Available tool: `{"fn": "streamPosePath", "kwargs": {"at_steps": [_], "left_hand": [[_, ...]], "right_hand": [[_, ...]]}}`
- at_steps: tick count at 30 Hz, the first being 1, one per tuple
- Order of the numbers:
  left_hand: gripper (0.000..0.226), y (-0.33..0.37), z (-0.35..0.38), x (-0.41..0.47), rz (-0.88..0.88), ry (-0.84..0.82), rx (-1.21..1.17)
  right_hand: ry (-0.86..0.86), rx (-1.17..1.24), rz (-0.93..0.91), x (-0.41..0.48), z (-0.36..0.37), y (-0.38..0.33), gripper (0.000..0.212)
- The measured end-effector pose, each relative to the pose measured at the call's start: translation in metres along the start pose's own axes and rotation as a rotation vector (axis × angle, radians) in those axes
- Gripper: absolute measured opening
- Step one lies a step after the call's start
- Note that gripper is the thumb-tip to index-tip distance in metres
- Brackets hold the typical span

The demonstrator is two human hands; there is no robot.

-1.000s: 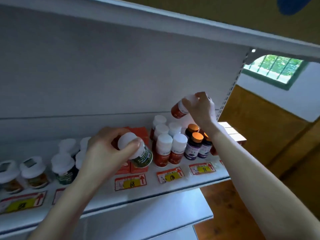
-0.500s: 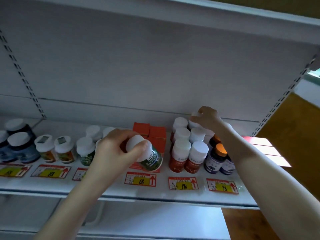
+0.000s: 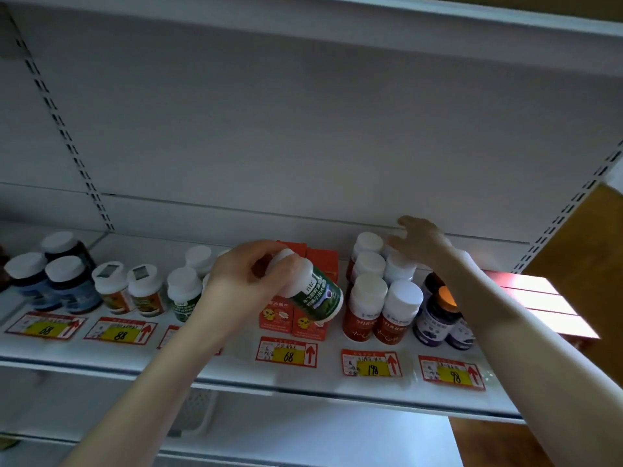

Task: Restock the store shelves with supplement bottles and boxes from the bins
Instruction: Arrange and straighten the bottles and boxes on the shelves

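Head view, one shelf (image 3: 236, 372) of a white store rack.

Left hand (image 3: 236, 281): fingers and thumb curl round the white cap of a green-label bottle (image 3: 318, 299). The bottle is held tilted, base toward the right and clear of the shelf, in front of the orange boxes (image 3: 308, 323).

Right hand (image 3: 418, 242): reaches to the back of the shelf, fingers spread and only loosely bent, nothing gripped. It sits over the rear white caps of the red-label bottles (image 3: 367, 310); whether the fingertips touch a cap cannot be told.

Red-label bottles stand upright in two files, just right of the orange boxes. Purple-label bottles (image 3: 435, 326) with orange caps stand just right of them, partly behind the right forearm. Flat red boxes (image 3: 539, 298) lie at the far right.

Left of the left hand: more green-label bottles (image 3: 183, 294), then two orange-label bottles (image 3: 113, 291), then dark blue bottles (image 3: 64, 288), all upright.

Price tags (image 3: 288, 353) run along the front edge, reading 68, 88, 68, 198, 98.
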State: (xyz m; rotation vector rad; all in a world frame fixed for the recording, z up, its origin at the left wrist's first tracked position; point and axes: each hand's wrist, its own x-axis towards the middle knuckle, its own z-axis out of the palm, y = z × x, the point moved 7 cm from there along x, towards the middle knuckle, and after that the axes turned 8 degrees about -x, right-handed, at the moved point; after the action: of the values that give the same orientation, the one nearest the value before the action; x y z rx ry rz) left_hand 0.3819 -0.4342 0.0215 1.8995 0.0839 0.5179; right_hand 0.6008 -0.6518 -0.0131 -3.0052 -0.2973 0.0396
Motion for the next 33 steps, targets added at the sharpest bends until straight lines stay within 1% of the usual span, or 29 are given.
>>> {"fn": "streamPosePath", "kwargs": {"at_steps": [2, 3, 5, 6, 7, 9, 11, 12, 14, 16, 17, 19, 21, 23, 26, 28, 31, 33], "left_hand": [[0.007, 0.004, 0.001, 0.003, 0.006, -0.020, -0.002], [0.011, 0.006, 0.002, 0.005, 0.007, -0.035, -0.005], [0.016, 0.010, 0.004, 0.009, 0.010, -0.059, -0.018], [0.014, 0.011, 0.003, 0.011, 0.007, -0.058, -0.023], [0.012, 0.011, 0.002, 0.013, -0.002, -0.054, -0.028], [0.012, 0.010, -0.002, 0.016, -0.026, -0.036, -0.065], [0.014, 0.010, -0.005, 0.017, -0.049, 0.005, -0.121], [0.014, 0.010, -0.007, 0.017, -0.051, 0.023, -0.133], [0.015, 0.005, -0.010, 0.014, -0.073, 0.084, -0.182], [0.027, -0.007, -0.018, 0.007, -0.137, 0.156, -0.303], [0.029, -0.012, -0.022, 0.003, -0.155, 0.174, -0.354], [0.034, -0.019, -0.026, -0.007, -0.156, 0.147, -0.350], [0.035, -0.023, -0.028, -0.016, -0.160, 0.064, -0.312], [0.046, -0.026, -0.030, -0.023, -0.172, -0.005, -0.320], [0.053, -0.032, -0.043, -0.026, -0.159, -0.039, -0.347], [0.055, -0.036, -0.051, -0.024, -0.121, -0.073, -0.321], [0.057, -0.041, -0.062, -0.019, -0.072, -0.126, -0.234], [0.058, -0.045, -0.071, -0.015, -0.044, -0.158, -0.218]], "right_hand": [[0.180, 0.206, -0.072, -0.020, -0.024, -0.013, 0.040], [0.232, 0.349, -0.118, -0.035, -0.033, -0.021, 0.030], [0.203, 0.624, -0.235, -0.069, -0.041, -0.041, 0.011], [0.154, 0.707, -0.306, -0.086, -0.042, -0.053, 0.008], [0.094, 0.747, -0.375, -0.103, -0.042, -0.064, 0.008], [-0.040, 0.782, -0.478, -0.129, -0.035, -0.082, 0.021], [-0.140, 0.815, -0.525, -0.144, -0.024, -0.096, 0.028], [-0.150, 0.834, -0.529, -0.148, -0.020, -0.102, 0.031], [-0.113, 0.872, -0.516, -0.150, -0.014, -0.110, 0.034], [-0.080, 0.945, -0.492, -0.150, -0.011, -0.116, 0.032], [-0.073, 0.979, -0.481, -0.150, -0.009, -0.118, 0.029], [-0.075, 1.026, -0.465, -0.150, -0.006, -0.125, 0.026], [-0.097, 1.048, -0.462, -0.150, -0.002, -0.133, 0.026], [-0.125, 1.035, -0.472, -0.150, -0.001, -0.144, 0.025], [-0.136, 0.901, -0.475, -0.147, -0.008, -0.159, 0.018], [-0.078, 0.824, -0.471, -0.142, -0.020, -0.170, 0.017], [-0.020, 0.728, -0.502, -0.137, -0.035, -0.199, 0.034], [0.003, 0.639, -0.540, -0.137, -0.039, -0.220, 0.035]]}}
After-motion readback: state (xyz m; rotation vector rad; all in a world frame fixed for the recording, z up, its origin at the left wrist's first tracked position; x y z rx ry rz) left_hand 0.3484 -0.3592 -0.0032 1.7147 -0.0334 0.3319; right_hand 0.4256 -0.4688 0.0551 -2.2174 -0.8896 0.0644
